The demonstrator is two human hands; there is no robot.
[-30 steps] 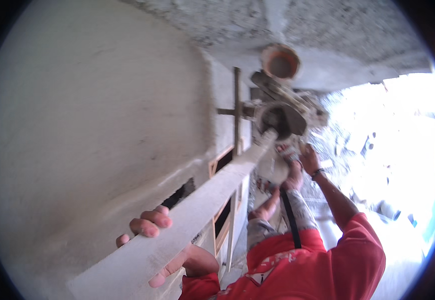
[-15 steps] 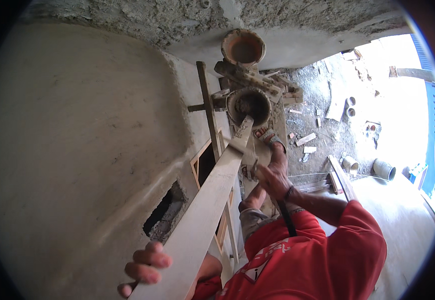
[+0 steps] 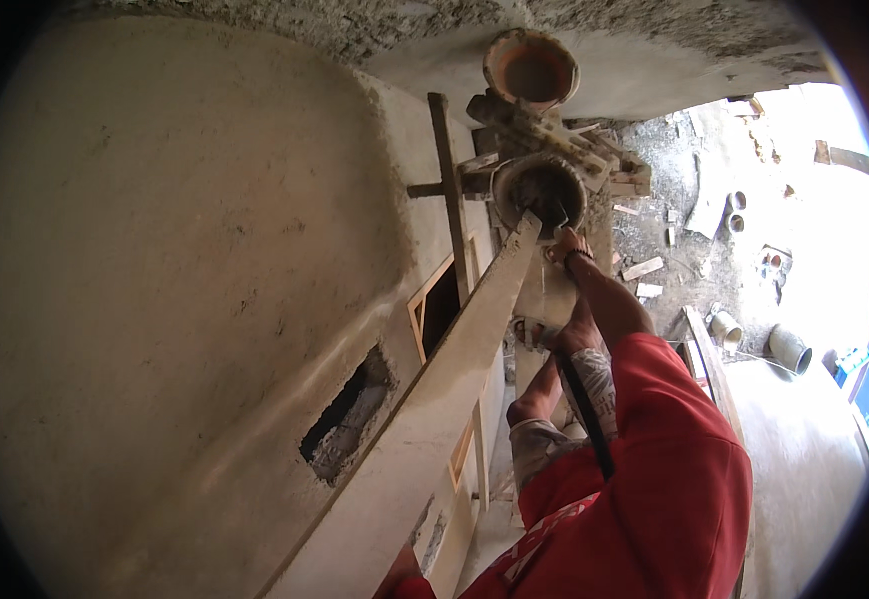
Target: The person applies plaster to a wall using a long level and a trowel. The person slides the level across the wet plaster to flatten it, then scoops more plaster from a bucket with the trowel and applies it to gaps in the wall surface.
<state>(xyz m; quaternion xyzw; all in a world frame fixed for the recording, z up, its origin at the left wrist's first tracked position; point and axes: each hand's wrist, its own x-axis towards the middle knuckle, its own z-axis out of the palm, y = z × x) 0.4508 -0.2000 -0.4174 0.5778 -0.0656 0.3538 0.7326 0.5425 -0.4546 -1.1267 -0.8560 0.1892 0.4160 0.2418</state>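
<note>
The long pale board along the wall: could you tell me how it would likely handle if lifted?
The long pale board looks straight throughout, so probably stiff. Being so long, it would likely swing if gripped at one end. Its top, by the bucket, might slide sideways if pushed.

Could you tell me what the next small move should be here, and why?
Probably dip into the bucket and lift out some of its contents: the right hand is at its rim, and the board rests against the wall.

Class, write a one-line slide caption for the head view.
Right hand reaches a trowel into a mortar bucket beside a long straightedge leaning along a plastered wall.
</note>
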